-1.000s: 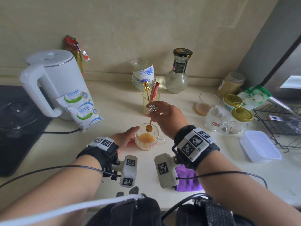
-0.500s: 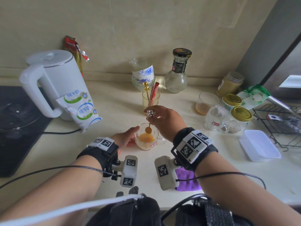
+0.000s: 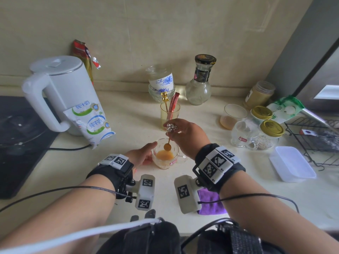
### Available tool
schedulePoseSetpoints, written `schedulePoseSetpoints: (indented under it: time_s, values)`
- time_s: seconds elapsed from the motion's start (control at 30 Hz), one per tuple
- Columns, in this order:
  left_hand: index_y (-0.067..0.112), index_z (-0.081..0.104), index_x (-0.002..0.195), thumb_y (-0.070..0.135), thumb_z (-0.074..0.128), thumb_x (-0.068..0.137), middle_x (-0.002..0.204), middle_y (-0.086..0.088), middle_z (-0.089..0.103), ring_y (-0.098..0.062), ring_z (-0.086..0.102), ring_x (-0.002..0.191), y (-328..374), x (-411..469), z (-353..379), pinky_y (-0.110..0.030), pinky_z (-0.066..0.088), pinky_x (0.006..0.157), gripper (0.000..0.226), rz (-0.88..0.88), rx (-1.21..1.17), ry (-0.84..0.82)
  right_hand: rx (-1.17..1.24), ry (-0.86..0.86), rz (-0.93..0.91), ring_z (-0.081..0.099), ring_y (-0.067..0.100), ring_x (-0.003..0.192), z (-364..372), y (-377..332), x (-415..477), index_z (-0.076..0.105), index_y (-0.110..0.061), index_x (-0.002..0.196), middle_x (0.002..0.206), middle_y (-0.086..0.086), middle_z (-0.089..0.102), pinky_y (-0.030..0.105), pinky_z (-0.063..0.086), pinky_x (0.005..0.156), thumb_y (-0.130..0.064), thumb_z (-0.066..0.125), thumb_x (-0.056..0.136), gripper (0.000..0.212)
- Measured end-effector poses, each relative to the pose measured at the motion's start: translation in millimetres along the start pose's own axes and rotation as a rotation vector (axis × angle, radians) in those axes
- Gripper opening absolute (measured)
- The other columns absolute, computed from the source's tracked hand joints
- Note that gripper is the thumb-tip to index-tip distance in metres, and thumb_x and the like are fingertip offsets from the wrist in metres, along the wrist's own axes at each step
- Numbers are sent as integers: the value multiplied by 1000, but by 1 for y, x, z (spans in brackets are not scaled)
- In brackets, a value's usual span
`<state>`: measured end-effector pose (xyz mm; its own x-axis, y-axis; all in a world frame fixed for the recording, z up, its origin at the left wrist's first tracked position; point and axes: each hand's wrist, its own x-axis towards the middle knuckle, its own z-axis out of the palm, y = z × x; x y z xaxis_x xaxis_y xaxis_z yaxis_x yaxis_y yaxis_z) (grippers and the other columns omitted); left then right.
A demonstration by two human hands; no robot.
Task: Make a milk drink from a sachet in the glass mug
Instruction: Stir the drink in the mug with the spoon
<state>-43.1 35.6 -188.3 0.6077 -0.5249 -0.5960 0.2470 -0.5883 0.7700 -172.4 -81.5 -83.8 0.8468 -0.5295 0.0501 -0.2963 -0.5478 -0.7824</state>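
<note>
**Amber drink in the glass mug, spoon held above it**

Amber-orange liquid fills the lower part of the glass mug (image 3: 166, 158), which stands on the pale countertop (image 3: 238, 180) near the front edge, its handle pointing to 3 o'clock. The left hand (image 3: 141, 155) grasps the mug from 9 o'clock, with the thumb lying along the rim and the fingers curled round the wall. The right hand (image 3: 185, 136) sits at 1 o'clock from the mug and pinches the stem of a spoon (image 3: 167, 147) just under its silver ornamental top. The spoon hangs almost upright. Its coated bowl is inside the mouth of the mug, and it looks just clear of the liquid.

At 12 o'clock from the mug, well apart, a yellow tumbler (image 3: 169, 115) holds a gold-topped spoon (image 3: 164, 99) and a red sachet (image 3: 173, 104). At 10 o'clock stands a white kettle (image 3: 60, 92), and a milk pouch (image 3: 89, 123) leans against it. At 2 o'clock are an empty glass cup (image 3: 242, 133) and two gold-lidded jars (image 3: 271, 129). At 3 o'clock lies a white plastic box (image 3: 291, 164). At 5 o'clock a purple cloth (image 3: 211, 203) shows partly, behind the right wrist.
</note>
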Motion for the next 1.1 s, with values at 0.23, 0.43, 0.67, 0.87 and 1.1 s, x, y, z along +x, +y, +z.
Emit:
schedulePoseSetpoints:
  time_s: [0.23, 0.43, 0.67, 0.87, 1.1]
  values:
    - [9, 69, 93, 73, 51, 72, 110, -16, 72, -32, 65, 110, 0, 6, -2, -48, 41, 109, 69, -18, 33, -12, -12, -1, 17, 65, 10, 88, -1, -2, 0, 65, -32, 107, 104, -7, 69, 22, 50, 80, -19, 60, 87, 24]
    - [5, 70, 102, 76, 53, 65, 110, -16, 72, -32, 65, 110, -1, 4, -3, -48, 40, 109, 82, -24, 14, 2, 5, -74, 55, 64, 13, 91, 4, -2, -3, 66, -27, 104, 98, -4, 70, 29, 50, 86, -18, 60, 87, 20]
    - [1, 69, 105, 64, 52, 83, 111, -20, 71, -36, 63, 111, -7, 4, -4, -48, 39, 110, 68, 5, -22, 45, 12, -97, 125, 69, 18, 84, 5, -3, 1, 66, -23, 98, 92, 3, 72, 38, 55, 81, -16, 59, 86, 15]
    - [0, 67, 109, 58, 51, 87, 113, -19, 71, -35, 63, 112, -4, 0, -3, -47, 39, 111, 64, 8, -64, 35, 19, 1, 133, 67, 21, 88, 5, -3, 3, 66, -21, 102, 94, 3, 72, 40, 53, 85, -17, 60, 85, 18]
    - [2, 68, 106, 61, 51, 86, 114, -20, 70, -35, 62, 113, -6, 3, -7, -48, 39, 110, 65, -11, -75, 31, 33, -9, 134, 68, 17, 80, 10, -3, 4, 65, -22, 98, 86, 0, 71, 38, 56, 78, -20, 62, 85, 14]
